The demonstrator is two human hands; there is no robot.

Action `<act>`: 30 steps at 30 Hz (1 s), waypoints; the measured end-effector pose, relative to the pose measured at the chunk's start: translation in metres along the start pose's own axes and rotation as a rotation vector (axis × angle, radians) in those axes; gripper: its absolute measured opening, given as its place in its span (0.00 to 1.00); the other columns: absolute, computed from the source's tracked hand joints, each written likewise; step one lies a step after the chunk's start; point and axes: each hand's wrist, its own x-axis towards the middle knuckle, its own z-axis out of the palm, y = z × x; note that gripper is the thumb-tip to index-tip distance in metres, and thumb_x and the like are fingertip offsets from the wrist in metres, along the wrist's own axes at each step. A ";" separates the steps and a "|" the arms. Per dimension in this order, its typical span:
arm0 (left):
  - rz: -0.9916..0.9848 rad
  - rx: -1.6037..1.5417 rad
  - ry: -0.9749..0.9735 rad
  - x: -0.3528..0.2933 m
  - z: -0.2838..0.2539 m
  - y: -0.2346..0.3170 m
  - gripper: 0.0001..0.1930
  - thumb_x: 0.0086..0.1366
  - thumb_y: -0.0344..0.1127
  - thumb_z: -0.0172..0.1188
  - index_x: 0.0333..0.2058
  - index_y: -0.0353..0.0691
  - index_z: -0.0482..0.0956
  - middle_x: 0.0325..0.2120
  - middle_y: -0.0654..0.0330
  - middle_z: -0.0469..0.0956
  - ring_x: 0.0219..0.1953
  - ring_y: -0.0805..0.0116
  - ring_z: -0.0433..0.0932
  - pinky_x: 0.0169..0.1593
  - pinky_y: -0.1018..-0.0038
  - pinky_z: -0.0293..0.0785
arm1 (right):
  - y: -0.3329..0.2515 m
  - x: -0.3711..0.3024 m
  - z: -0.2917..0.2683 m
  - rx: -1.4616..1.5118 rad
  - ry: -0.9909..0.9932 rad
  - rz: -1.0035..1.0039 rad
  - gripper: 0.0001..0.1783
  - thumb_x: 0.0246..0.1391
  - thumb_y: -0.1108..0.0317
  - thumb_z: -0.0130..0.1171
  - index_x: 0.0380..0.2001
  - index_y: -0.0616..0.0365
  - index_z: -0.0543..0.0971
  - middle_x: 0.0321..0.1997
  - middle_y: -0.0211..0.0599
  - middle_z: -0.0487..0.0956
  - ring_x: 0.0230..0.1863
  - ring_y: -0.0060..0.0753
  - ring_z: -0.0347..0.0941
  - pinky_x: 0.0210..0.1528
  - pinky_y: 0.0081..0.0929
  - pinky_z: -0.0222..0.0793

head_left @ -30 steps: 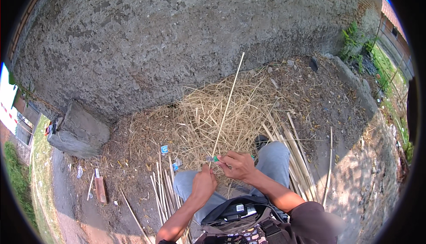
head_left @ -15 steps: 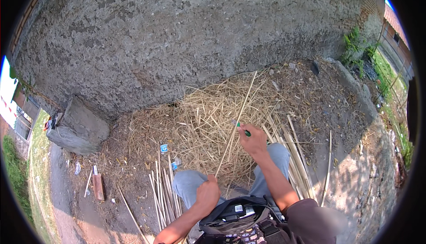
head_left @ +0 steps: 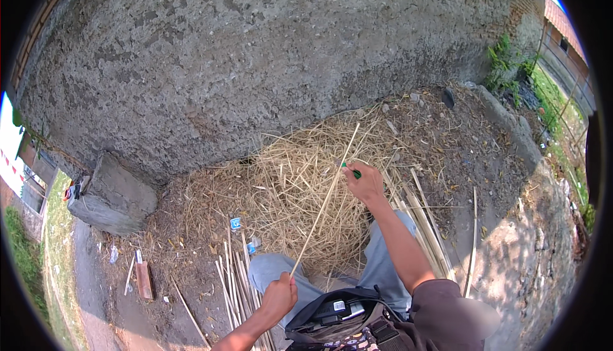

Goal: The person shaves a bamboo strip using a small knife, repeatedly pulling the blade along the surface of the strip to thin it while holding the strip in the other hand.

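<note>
A long, thin bamboo strip [head_left: 324,205] runs slantwise between my knees, out over a heap of pale shavings [head_left: 294,179]. My left hand [head_left: 279,297] is closed on its near end, low by my left knee. Farther out, my right hand [head_left: 367,184] grips a small knife [head_left: 355,173] by its green handle. The knife meets the strip below the strip's far tip; its short blade is hard to make out. Right-hand fingers partly hide the handle.
Loose bamboo strips [head_left: 233,281] lie beside my left leg, and wider ones [head_left: 424,223] beside my right. A rough wall [head_left: 274,57] rises behind the heap. A concrete block [head_left: 118,191] stands at left, near a brick-coloured piece [head_left: 144,279]. An open bag [head_left: 332,319] sits at my lap.
My left hand has drawn back toward me and left, and the strip has slid nearer with it. My right hand, with the knife, has shifted slightly farther out.
</note>
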 end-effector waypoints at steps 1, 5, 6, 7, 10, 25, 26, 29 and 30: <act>0.001 0.006 0.002 -0.007 -0.001 -0.004 0.08 0.61 0.28 0.56 0.33 0.29 0.69 0.16 0.38 0.75 0.22 0.37 0.77 0.28 0.49 0.74 | 0.008 0.007 -0.004 -0.041 -0.063 0.102 0.11 0.54 0.56 0.64 0.30 0.51 0.84 0.25 0.36 0.83 0.21 0.39 0.77 0.21 0.35 0.68; 0.023 0.002 -0.002 -0.040 0.003 -0.019 0.08 0.61 0.29 0.55 0.33 0.29 0.69 0.14 0.40 0.74 0.21 0.38 0.77 0.27 0.50 0.74 | 0.040 0.018 -0.004 -0.096 -0.081 0.200 0.12 0.55 0.55 0.64 0.31 0.50 0.84 0.21 0.39 0.81 0.22 0.44 0.77 0.24 0.40 0.69; -0.047 0.015 -0.034 -0.049 0.005 -0.026 0.07 0.60 0.29 0.56 0.33 0.30 0.71 0.15 0.40 0.75 0.22 0.38 0.77 0.29 0.51 0.75 | 0.044 0.022 -0.008 -0.178 -0.199 0.253 0.16 0.55 0.50 0.62 0.33 0.52 0.84 0.24 0.42 0.82 0.26 0.47 0.79 0.30 0.42 0.73; -0.114 0.028 -0.072 -0.056 0.003 -0.028 0.07 0.60 0.30 0.56 0.32 0.31 0.72 0.16 0.41 0.76 0.23 0.38 0.78 0.30 0.52 0.76 | 0.050 0.024 -0.010 -0.180 -0.199 0.255 0.16 0.55 0.50 0.62 0.33 0.52 0.84 0.24 0.42 0.82 0.26 0.47 0.79 0.30 0.42 0.73; -0.129 0.006 -0.088 -0.060 -0.005 -0.031 0.07 0.60 0.31 0.57 0.31 0.31 0.72 0.16 0.41 0.76 0.24 0.38 0.78 0.32 0.53 0.76 | 0.058 0.027 -0.006 -0.282 -0.304 0.230 0.16 0.56 0.50 0.60 0.32 0.51 0.83 0.27 0.44 0.83 0.30 0.50 0.80 0.33 0.45 0.74; -0.300 -0.345 -0.058 -0.053 -0.018 -0.094 0.11 0.57 0.32 0.60 0.22 0.36 0.67 0.15 0.59 0.68 0.19 0.68 0.68 0.26 0.69 0.65 | 0.149 -0.022 -0.014 -0.218 -0.346 0.583 0.14 0.49 0.57 0.64 0.29 0.58 0.83 0.31 0.55 0.82 0.39 0.58 0.79 0.44 0.47 0.74; -0.276 -0.450 -0.079 -0.042 -0.017 -0.095 0.12 0.56 0.31 0.61 0.21 0.38 0.65 0.15 0.64 0.65 0.20 0.74 0.64 0.25 0.71 0.63 | 0.147 -0.018 -0.019 -0.206 -0.232 0.504 0.19 0.48 0.53 0.67 0.29 0.60 0.82 0.26 0.52 0.81 0.32 0.52 0.80 0.37 0.43 0.74; -0.186 -0.485 -0.099 -0.016 -0.014 -0.094 0.15 0.59 0.31 0.62 0.20 0.41 0.63 0.16 0.70 0.61 0.22 0.81 0.61 0.25 0.76 0.60 | 0.114 0.004 -0.033 0.049 -0.159 0.469 0.20 0.53 0.52 0.66 0.28 0.62 0.81 0.20 0.40 0.78 0.22 0.33 0.74 0.27 0.33 0.68; -0.188 -0.485 -0.099 -0.009 -0.016 -0.089 0.15 0.59 0.31 0.62 0.20 0.41 0.63 0.16 0.70 0.61 0.22 0.81 0.61 0.25 0.76 0.60 | 0.094 0.011 -0.038 0.050 -0.160 0.469 0.20 0.53 0.52 0.66 0.28 0.62 0.81 0.20 0.40 0.78 0.22 0.33 0.74 0.27 0.33 0.68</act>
